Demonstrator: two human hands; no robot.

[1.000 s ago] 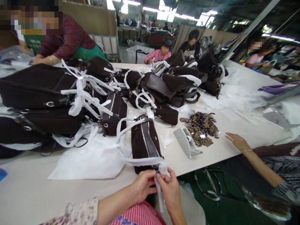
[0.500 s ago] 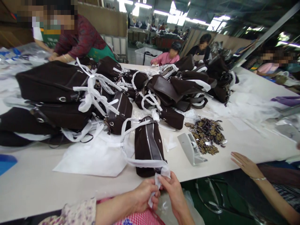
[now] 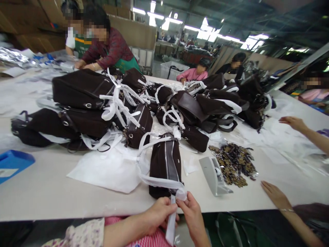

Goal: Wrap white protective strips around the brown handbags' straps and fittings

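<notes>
A dark brown handbag (image 3: 160, 161) with a grey centre panel and zip lies at the table's front edge. Its strap is wrapped in white tissue paper (image 3: 156, 181) and loops over the near end of the bag. My left hand (image 3: 160, 212) is closed on the paper strip, whose loose end hangs down below the fingers. Close beside it, my right hand (image 3: 190, 209) pinches the paper wrapping where it bunches near the bag's corner. Some fingertips of both hands are hidden behind the paper.
Several brown handbags (image 3: 82, 89) are heaped across the table. A white sheet (image 3: 108, 171) lies left, with a blue object (image 3: 15, 164) beyond it. To the right are a grey tape dispenser (image 3: 212, 176) and a pile of bronze-coloured chains (image 3: 235, 164). A co-worker's hand (image 3: 276, 195) rests nearby.
The loose end of the paper strip now hangs longer and straighter below my hands. A co-worker's second hand has come into view at the right. The camera view has shifted left.
</notes>
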